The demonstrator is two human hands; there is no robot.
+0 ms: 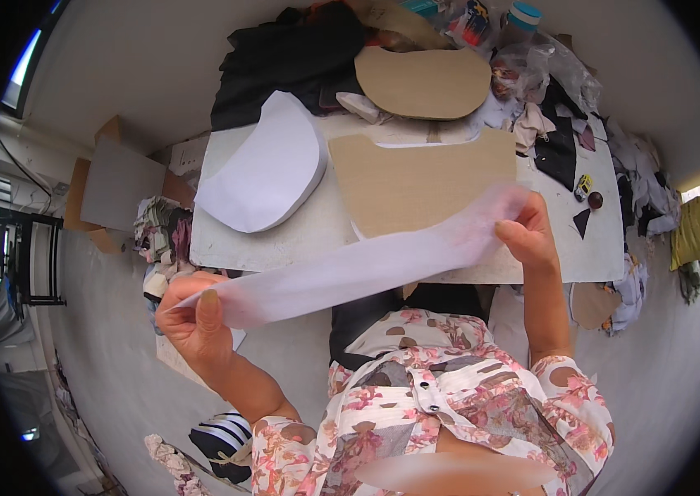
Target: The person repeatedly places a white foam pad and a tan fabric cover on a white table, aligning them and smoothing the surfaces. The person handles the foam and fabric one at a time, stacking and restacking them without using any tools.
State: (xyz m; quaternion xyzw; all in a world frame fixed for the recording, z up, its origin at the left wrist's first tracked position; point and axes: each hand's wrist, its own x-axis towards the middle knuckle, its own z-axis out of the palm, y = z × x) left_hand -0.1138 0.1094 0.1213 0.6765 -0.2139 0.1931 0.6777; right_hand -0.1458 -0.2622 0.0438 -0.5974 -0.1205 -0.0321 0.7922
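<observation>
A thin white strip of sheer fabric-like material [350,274] is stretched between my two hands, in front of the table's near edge. My left hand [197,318] grips its left end, thumb on top. At the upper right, my right hand [527,231] pinches the other end between thumb and fingers. Behind the strip lies a brown cardboard pattern piece [424,178] with a notched top edge, partly covered by the strip, with white material showing under its edges. To its left rests a stack of white curved cut pieces [271,169].
On the white table [581,248], a rounded cardboard pattern [424,83] lies at the back beside black fabric [292,58]. Plastic bags [523,70] and a blue-lidded jar [523,18] stand behind. Scraps and a small dark round object [594,200] lie right. A cardboard box [122,182] stands left.
</observation>
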